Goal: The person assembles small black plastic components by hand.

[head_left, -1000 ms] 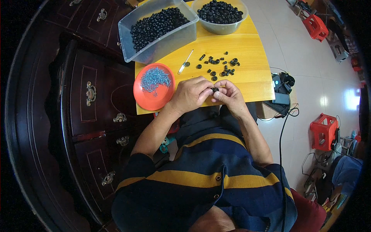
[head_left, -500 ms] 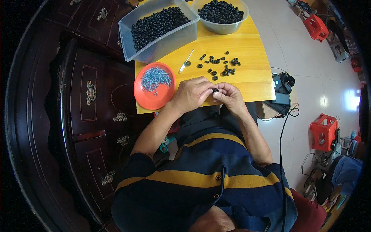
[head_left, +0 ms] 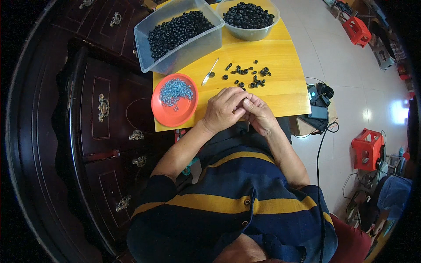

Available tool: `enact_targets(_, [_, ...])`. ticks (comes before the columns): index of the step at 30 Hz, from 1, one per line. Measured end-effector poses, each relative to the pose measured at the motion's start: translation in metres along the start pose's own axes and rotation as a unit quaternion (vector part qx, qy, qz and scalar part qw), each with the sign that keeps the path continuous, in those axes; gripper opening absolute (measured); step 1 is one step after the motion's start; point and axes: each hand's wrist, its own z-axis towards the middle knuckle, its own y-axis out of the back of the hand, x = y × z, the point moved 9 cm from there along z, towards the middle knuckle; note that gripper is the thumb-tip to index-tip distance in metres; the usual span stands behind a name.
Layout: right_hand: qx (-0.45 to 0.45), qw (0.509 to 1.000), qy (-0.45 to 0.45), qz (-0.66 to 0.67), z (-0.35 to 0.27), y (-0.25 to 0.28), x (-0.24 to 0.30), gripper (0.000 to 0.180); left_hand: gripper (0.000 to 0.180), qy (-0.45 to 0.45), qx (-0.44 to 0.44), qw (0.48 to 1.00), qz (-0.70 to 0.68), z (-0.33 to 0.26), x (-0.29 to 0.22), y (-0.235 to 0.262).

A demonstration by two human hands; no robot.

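My left hand (head_left: 223,110) and my right hand (head_left: 260,115) meet at the table's near edge, fingers pinched together. Between their fingertips is a small black round part, now almost wholly covered by the fingers. Just beyond my hands, several loose black rings and short black sleeves (head_left: 255,84) lie scattered on the yellow table (head_left: 285,98). A slim screwdriver with a clear handle (head_left: 210,72) rests to their left. Left of my left hand, an orange-red plate (head_left: 172,117) holds a heap of small bluish metal pieces (head_left: 175,90).
At the far side stand a clear plastic bin (head_left: 186,59) and a round clear bowl (head_left: 252,35), both holding many black parts. Dark wooden drawers (head_left: 98,114) line the left. Right of the table are black devices with a cable (head_left: 319,105) and red stools (head_left: 367,150).
My hands have closed further together and rolled inward, so the black part that showed between the fingertips is now covered. The things on the table stay put.
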Motion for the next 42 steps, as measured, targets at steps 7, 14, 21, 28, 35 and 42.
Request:
enact_targets(7, [0.005, 0.999, 0.02, 0.027, 0.004, 0.013, -0.003, 0.025, 0.032, -0.014, -0.029, 0.999, 0.015, 0.004, -0.001, -0.001])
enact_targets(14, [-0.007, 0.996, 0.018, 0.09, -0.005, -0.008, 0.015, 0.026, 0.03, -0.008, -0.051, 0.999, 0.002, 0.011, 0.0, 0.007])
enact_targets(21, [0.028, 0.997, -0.002, 0.075, 0.001, 0.009, 0.011, 0.022, 0.03, -0.042, -0.013, 0.999, -0.023, 0.017, -0.006, 0.004])
enact_targets(28, [-0.032, 0.998, 0.029, 0.052, 0.001, 0.02, 0.011, 0.014, 0.031, -0.074, 0.008, 0.997, 0.027, 0.019, -0.01, -0.001])
enact_targets(35, [-0.077, 0.994, 0.072, -0.001, -0.004, 0.012, 0.022, 0.013, 0.033, -0.099, 0.014, 0.994, 0.052, 0.022, -0.013, 0.0])
enact_targets(42, [-0.024, 0.997, 0.057, -0.044, -0.004, 0.016, 0.014, 0.026, 0.03, -0.104, 0.024, 0.992, 0.071, 0.018, -0.007, 0.001])
